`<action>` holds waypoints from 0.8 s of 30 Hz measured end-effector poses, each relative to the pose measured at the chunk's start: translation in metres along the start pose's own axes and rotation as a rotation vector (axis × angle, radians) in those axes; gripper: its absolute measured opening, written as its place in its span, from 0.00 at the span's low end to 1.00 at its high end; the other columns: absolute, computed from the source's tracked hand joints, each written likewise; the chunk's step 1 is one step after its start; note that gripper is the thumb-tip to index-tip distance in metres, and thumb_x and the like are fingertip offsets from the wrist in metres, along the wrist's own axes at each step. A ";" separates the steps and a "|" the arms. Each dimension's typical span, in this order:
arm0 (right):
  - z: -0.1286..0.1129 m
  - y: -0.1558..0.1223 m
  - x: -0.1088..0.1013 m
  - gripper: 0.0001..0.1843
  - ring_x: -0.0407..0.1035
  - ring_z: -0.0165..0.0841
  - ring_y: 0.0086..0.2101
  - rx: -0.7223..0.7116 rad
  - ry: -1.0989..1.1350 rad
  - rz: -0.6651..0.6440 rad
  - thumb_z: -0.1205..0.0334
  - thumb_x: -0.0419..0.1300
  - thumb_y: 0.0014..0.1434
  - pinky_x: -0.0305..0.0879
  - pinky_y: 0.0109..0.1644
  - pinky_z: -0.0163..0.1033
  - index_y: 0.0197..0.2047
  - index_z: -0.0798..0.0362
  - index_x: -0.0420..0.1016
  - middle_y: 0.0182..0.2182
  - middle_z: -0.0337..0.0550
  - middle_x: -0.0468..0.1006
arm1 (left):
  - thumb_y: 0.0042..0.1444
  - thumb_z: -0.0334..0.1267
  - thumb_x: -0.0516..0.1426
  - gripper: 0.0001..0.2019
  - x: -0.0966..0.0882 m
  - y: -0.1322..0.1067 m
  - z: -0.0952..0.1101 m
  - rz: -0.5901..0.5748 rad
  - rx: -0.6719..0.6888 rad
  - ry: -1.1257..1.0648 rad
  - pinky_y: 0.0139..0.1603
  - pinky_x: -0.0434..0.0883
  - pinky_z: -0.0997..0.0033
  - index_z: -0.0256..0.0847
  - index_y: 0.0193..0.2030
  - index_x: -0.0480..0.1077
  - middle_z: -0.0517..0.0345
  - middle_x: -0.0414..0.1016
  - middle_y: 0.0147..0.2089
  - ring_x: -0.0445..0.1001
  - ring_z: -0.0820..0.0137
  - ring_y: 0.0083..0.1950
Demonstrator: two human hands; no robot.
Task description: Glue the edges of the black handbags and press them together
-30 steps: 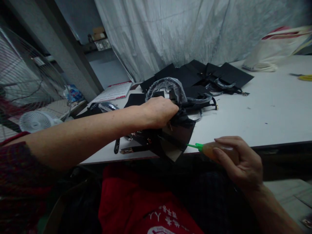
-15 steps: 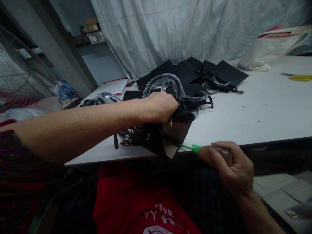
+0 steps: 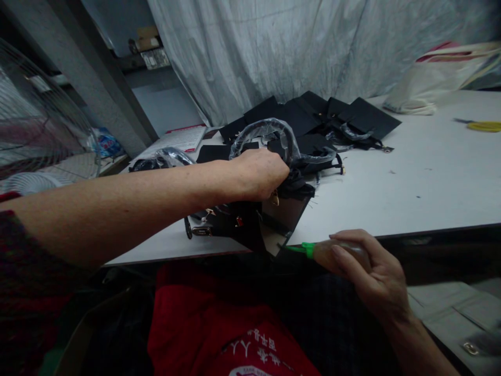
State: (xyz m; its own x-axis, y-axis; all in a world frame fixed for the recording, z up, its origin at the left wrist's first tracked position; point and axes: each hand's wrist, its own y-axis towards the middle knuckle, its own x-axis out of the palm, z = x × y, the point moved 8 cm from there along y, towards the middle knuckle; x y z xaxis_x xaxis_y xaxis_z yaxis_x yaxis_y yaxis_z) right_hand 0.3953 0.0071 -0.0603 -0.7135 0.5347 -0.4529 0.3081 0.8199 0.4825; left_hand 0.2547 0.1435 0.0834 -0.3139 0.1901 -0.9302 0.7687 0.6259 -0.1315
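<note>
My left hand (image 3: 266, 175) is closed over the top of a black handbag (image 3: 245, 227) at the table's front edge; its fingertips are hidden behind the knuckles. The bag's pale inner side faces right, and small gold-coloured metal fittings hang on it. Above my left hand arches a bag handle wrapped in clear plastic (image 3: 270, 125). My right hand (image 3: 378, 277) is wrapped round a squeeze bottle (image 3: 323, 256) of brownish liquid with a green nozzle. The nozzle's thin tip is at the lower corner of the pale side; whether it touches cannot be made out.
Behind lie several black bag pieces (image 3: 301, 115) on the white table (image 3: 391, 188). A cream cloth bag (image 3: 426, 83) and a yellow-handled tool (image 3: 483, 126) are at the right. Printed sheets (image 3: 183, 140) lie back left, near a wire-cage fan (image 3: 47, 120).
My right hand has moved the bottle slightly left and down, so its nozzle tip went from the middle of the pale side to near its lower corner. My left hand stays nearly still.
</note>
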 end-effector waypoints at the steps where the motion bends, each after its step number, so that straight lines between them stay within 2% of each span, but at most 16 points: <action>1: -0.003 -0.001 0.002 0.11 0.71 0.36 0.35 -0.012 0.008 -0.030 0.53 0.59 0.58 0.67 0.37 0.39 0.41 0.49 0.72 0.36 0.41 0.75 | 0.48 0.35 0.61 0.18 0.000 0.000 0.000 -0.002 -0.003 0.005 0.46 0.69 0.68 0.36 0.48 0.76 0.45 0.79 0.41 0.75 0.61 0.44; 6: -0.013 -0.007 -0.007 0.11 0.71 0.37 0.35 -0.061 -0.050 0.064 0.55 0.60 0.57 0.67 0.40 0.40 0.42 0.49 0.72 0.37 0.42 0.75 | 0.48 0.34 0.61 0.17 -0.002 -0.005 0.001 -0.003 -0.004 0.005 0.46 0.69 0.68 0.38 0.47 0.76 0.46 0.79 0.41 0.75 0.61 0.44; 10: -0.010 -0.012 0.004 0.10 0.71 0.36 0.35 -0.038 0.030 -0.068 0.56 0.59 0.58 0.67 0.38 0.39 0.43 0.49 0.71 0.37 0.42 0.75 | 0.47 0.34 0.61 0.18 -0.001 -0.011 0.000 0.001 -0.007 -0.020 0.47 0.69 0.67 0.39 0.47 0.76 0.47 0.79 0.41 0.75 0.60 0.45; 14: -0.005 -0.013 -0.007 0.11 0.70 0.37 0.37 -0.040 -0.029 0.096 0.55 0.60 0.57 0.67 0.41 0.41 0.43 0.49 0.72 0.38 0.43 0.74 | 0.47 0.35 0.62 0.18 0.001 -0.013 0.000 0.000 -0.013 -0.030 0.46 0.69 0.66 0.39 0.48 0.76 0.46 0.79 0.40 0.75 0.59 0.45; 15: -0.004 -0.013 -0.007 0.11 0.70 0.37 0.36 -0.035 -0.027 0.094 0.55 0.61 0.57 0.67 0.41 0.41 0.43 0.49 0.72 0.38 0.42 0.74 | 0.47 0.35 0.62 0.18 0.001 -0.013 0.000 -0.002 -0.014 -0.031 0.46 0.69 0.66 0.39 0.48 0.76 0.46 0.79 0.40 0.75 0.59 0.45; 19: -0.002 -0.014 0.005 0.11 0.71 0.36 0.36 -0.015 0.045 -0.069 0.55 0.60 0.58 0.68 0.38 0.38 0.43 0.48 0.72 0.38 0.41 0.75 | 0.47 0.36 0.62 0.19 0.001 -0.012 0.000 -0.005 -0.016 -0.039 0.47 0.69 0.65 0.39 0.48 0.76 0.46 0.79 0.40 0.75 0.59 0.45; 23: -0.002 -0.016 -0.009 0.12 0.70 0.36 0.35 0.006 -0.042 0.090 0.54 0.60 0.57 0.67 0.38 0.39 0.43 0.49 0.72 0.37 0.41 0.75 | 0.48 0.36 0.62 0.18 0.000 -0.015 0.001 0.001 -0.014 -0.041 0.49 0.68 0.65 0.39 0.48 0.75 0.47 0.79 0.39 0.75 0.59 0.45; 24: -0.002 -0.016 -0.009 0.12 0.70 0.36 0.34 0.018 -0.050 0.086 0.53 0.60 0.57 0.67 0.37 0.39 0.42 0.49 0.73 0.36 0.41 0.76 | 0.48 0.35 0.62 0.18 0.000 -0.016 0.000 0.004 -0.015 -0.040 0.50 0.68 0.64 0.39 0.48 0.75 0.48 0.79 0.39 0.75 0.60 0.45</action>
State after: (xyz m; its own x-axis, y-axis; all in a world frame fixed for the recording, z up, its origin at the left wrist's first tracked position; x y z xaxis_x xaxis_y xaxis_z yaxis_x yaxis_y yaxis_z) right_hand 0.3956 -0.0115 -0.0624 -0.6515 0.6124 -0.4478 0.3786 0.7740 0.5076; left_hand 0.2424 0.1330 0.0851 -0.2883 0.1620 -0.9437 0.7613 0.6365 -0.1233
